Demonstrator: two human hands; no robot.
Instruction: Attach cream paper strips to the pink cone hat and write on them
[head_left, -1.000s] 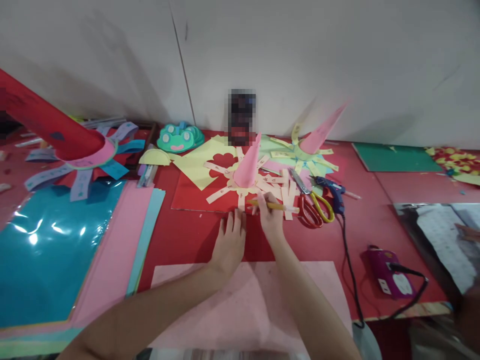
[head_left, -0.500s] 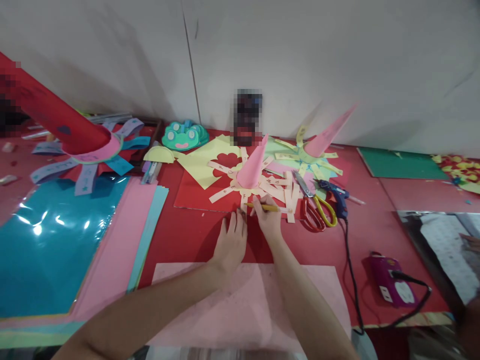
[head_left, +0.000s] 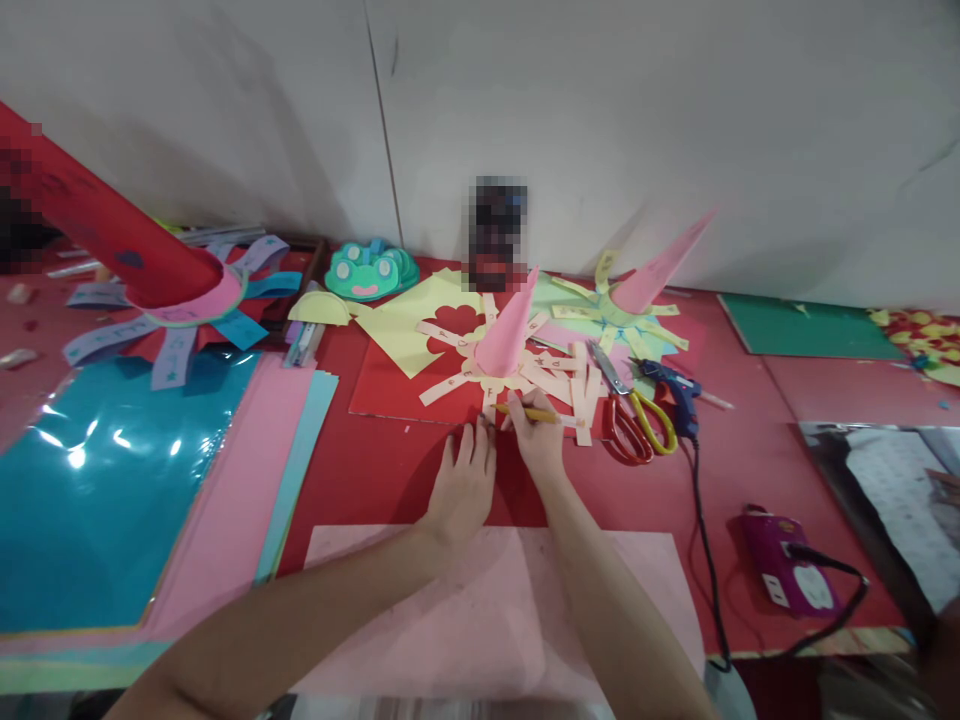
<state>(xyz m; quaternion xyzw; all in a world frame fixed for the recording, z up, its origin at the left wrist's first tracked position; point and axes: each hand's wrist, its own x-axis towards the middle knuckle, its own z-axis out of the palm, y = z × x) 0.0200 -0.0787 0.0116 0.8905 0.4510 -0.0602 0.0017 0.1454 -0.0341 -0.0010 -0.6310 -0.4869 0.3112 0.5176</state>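
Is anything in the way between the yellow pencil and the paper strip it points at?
Nothing visible is. The right hand holds the yellow pencil with its tip right by the paper strip. The left hand is by the strip's near end; the pink cone stands beyond it; neither is in between.

pencil in right hand; scissors left of glue gun

Beyond your fingers, you face a grey-white wall, marked by soft shadows and, slightly left, a dark seam; beneath them, your red table extends wallward.
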